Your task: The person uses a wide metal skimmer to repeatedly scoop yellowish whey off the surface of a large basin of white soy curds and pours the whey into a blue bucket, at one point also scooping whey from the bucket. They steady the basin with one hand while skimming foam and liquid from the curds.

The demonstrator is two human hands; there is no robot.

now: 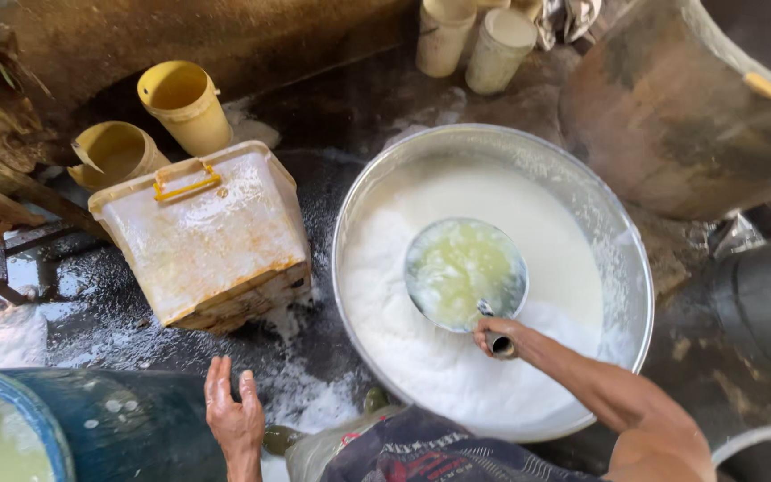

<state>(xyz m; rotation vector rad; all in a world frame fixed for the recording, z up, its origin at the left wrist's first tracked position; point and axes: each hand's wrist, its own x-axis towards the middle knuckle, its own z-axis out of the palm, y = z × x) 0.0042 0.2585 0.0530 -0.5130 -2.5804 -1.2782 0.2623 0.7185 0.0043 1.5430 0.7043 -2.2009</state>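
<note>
My right hand grips the short handle of a round metal ladle filled with pale yellowish liquid. The ladle hangs over a big metal basin holding foamy white liquid. My left hand rests flat, fingers spread, on the side of a blue barrel at the lower left, which holds pale greenish liquid.
An upturned cream plastic crate with a yellow handle lies left of the basin. Two yellow buckets stand behind it, two pale cups at the top. A large brown vessel fills the upper right. The dark floor is wet and splashed white.
</note>
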